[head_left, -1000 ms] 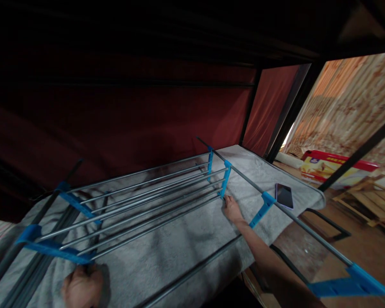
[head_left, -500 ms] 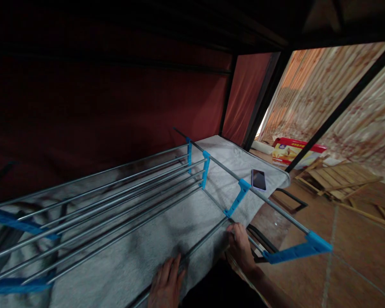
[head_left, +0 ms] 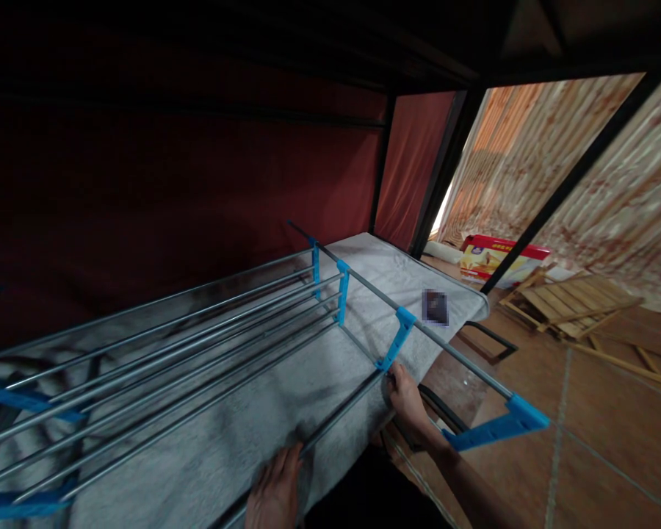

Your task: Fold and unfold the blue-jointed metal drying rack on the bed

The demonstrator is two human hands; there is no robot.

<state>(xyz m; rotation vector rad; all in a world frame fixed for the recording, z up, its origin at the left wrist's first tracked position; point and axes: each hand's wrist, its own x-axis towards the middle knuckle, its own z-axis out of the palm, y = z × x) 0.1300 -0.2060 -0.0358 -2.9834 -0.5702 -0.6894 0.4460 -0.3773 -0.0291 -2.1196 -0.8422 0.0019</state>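
Observation:
A drying rack of grey metal tubes (head_left: 198,358) with blue plastic brackets (head_left: 397,338) lies across a grey cloth-covered surface (head_left: 198,455). My left hand (head_left: 275,485) rests over its near tube (head_left: 344,411), fingers bent round it. At the right end of that tube, my right hand (head_left: 406,400) is closed just below the lower end of a bracket. Its fingertips are partly hidden. Another blue bracket (head_left: 499,426) sticks out past the surface's edge, to the right of my right hand.
A phone-sized dark object (head_left: 435,307), blurred, lies on the cloth. Black metal loops (head_left: 490,338) stick out from the near side. On the tiled floor (head_left: 611,441) are slatted wood pieces (head_left: 578,305) and a red and yellow box (head_left: 501,258). Dark red fabric (head_left: 198,198) hangs behind.
The view has shifted slightly, so the rack and surroundings sit a little further left. My right hand has moved up closer to the bracket's lower end. My left hand stays on the near tube.

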